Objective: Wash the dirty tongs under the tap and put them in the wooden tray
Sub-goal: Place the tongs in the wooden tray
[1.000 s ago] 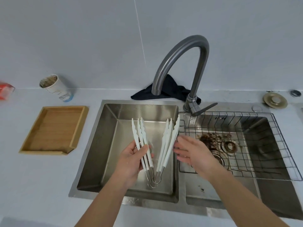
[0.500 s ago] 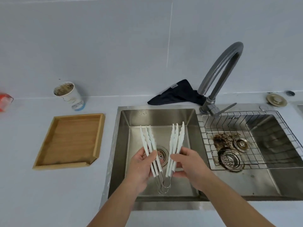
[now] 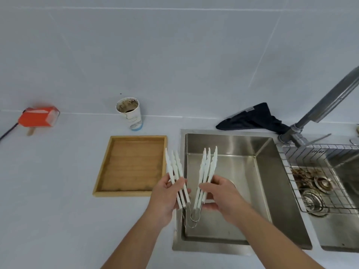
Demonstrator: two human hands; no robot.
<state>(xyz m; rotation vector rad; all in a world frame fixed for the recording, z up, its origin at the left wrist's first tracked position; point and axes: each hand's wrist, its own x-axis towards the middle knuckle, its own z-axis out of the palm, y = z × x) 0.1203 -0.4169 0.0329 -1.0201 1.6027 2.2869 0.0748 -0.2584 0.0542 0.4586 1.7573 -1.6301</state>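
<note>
Three white tongs (image 3: 191, 183), stacked and splayed in a V, are held over the left edge of the sink (image 3: 258, 152), just right of the one wooden tray (image 3: 132, 166). The left hand (image 3: 167, 197) grips one set of three arms, the right hand (image 3: 219, 193) pinches the other three. On the bench (image 3: 48, 191) stand one dirty paper cup (image 3: 130, 113), its print too small to read, one blurred red box (image 3: 37, 118) and a dark cloth (image 3: 254, 119). The tap (image 3: 326, 105) is cut off at the right edge.
</note>
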